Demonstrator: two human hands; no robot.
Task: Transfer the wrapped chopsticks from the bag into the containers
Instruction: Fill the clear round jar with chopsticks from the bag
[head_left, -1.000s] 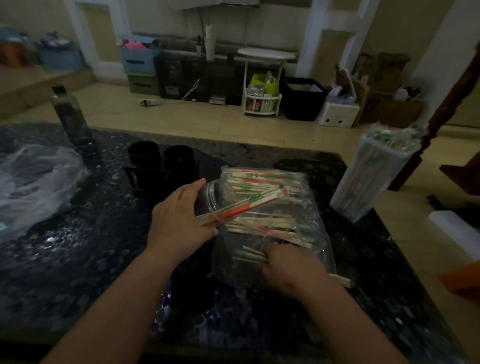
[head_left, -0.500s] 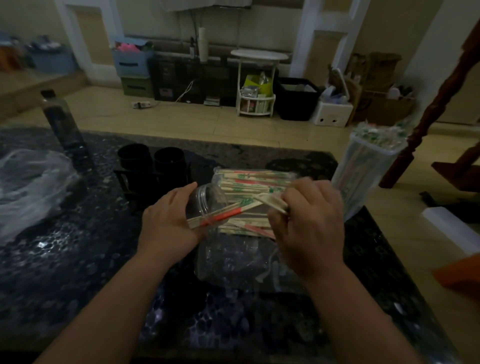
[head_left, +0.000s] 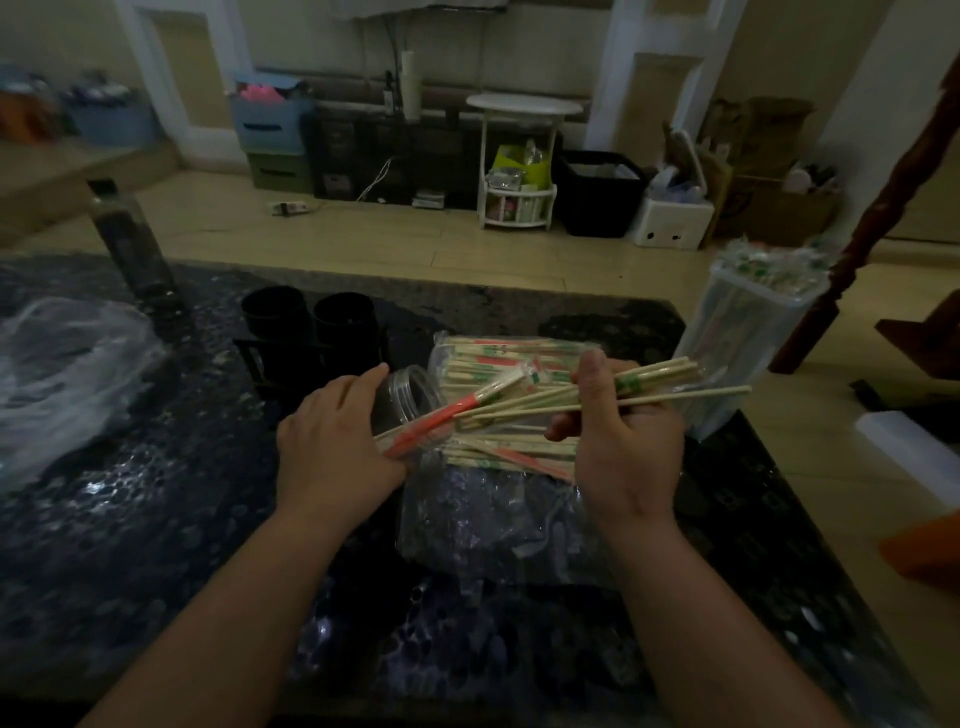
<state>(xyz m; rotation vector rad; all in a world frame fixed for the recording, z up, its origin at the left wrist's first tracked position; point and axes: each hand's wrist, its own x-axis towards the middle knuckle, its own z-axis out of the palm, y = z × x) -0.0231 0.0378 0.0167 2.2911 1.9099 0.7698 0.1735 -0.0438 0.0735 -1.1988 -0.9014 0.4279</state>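
A clear plastic bag (head_left: 493, 514) lies on the dark table, with several wrapped chopsticks (head_left: 498, 353) in its far half. My left hand (head_left: 332, 441) grips a clear round jar (head_left: 410, 400) tipped on its side, and red-and-green wrapped chopsticks (head_left: 441, 415) stick out of its mouth. My right hand (head_left: 623, 441) holds a bundle of wrapped chopsticks (head_left: 670, 384) above the bag, their tips pointing toward the jar. A tall clear container (head_left: 743, 343) full of wrapped chopsticks stands at the table's right edge.
Two black cups in a black holder (head_left: 311, 322) stand behind the jar. A dark bottle (head_left: 130, 244) rises at the back left, and a crumpled clear plastic bag (head_left: 62, 374) lies at the left. The table's right edge (head_left: 810, 519) drops to the floor.
My right hand came out of the bag with a bundle of chopsticks and lifted it up toward the jar. My left hand kept hold of the tipped jar.
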